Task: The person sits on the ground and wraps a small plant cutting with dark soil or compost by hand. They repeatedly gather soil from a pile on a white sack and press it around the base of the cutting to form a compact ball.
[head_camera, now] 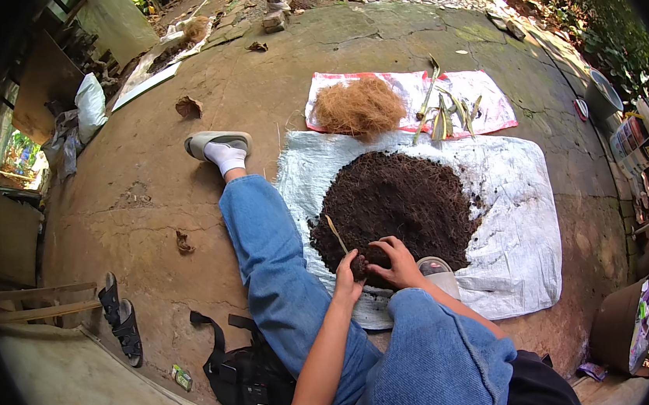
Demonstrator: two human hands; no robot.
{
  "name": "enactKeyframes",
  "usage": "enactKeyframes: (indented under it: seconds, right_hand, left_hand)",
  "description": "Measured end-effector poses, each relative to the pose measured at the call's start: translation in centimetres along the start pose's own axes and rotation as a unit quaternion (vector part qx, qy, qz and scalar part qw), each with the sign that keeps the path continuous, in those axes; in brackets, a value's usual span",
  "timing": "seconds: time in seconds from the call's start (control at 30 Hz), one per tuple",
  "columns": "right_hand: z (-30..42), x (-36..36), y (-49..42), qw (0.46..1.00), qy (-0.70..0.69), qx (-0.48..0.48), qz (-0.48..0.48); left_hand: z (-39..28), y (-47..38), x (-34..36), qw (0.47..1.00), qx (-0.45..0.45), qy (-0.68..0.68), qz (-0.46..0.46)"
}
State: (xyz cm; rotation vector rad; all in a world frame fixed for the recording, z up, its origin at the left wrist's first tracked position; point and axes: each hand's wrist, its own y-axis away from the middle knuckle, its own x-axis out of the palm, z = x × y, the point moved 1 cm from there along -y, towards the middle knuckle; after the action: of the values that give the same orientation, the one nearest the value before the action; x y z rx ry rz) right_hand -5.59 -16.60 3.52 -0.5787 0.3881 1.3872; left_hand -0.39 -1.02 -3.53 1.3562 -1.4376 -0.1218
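Note:
My left hand is closed around a dark clump of soil at its near edge on the heap. From that clump a thin yellowish plant cutting sticks up, tilted to the left. My right hand is beside it with fingers curved and spread over the soil, its fingertips close to the clump; whether they hold some soil is hidden. Both hands are over the near side of a wide heap of dark, fibrous soil, which lies on a white woven sack.
Behind the sack, a red-edged sheet bears brown coconut fibre and several cut striped leaves. Buckets line the right side. A black bag lies beside my left leg, with black sandals farther left.

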Motion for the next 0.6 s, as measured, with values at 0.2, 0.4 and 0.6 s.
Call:
enactKeyframes:
  seconds: [0.2, 0.4, 0.6]
  right_hand:
    - [-2.3, -1.2, 1.0, 0.957, 0.253, 0.123, -0.075]
    - [-3.9, -0.3, 0.4, 0.962, 0.223, 0.147, -0.061]
    - [-4.4, 0.2, 0.7, 0.974, 0.209, 0.084, -0.034]
  left_hand:
    - [-0.3, -0.5, -0.1, 0.999, 0.029, -0.009, -0.016]
    - [-0.1, 0.4, 0.7, 0.998, 0.031, -0.06, -0.018]
    - [-0.1, 0.7, 1.2, 0.995, 0.03, -0.09, -0.023]
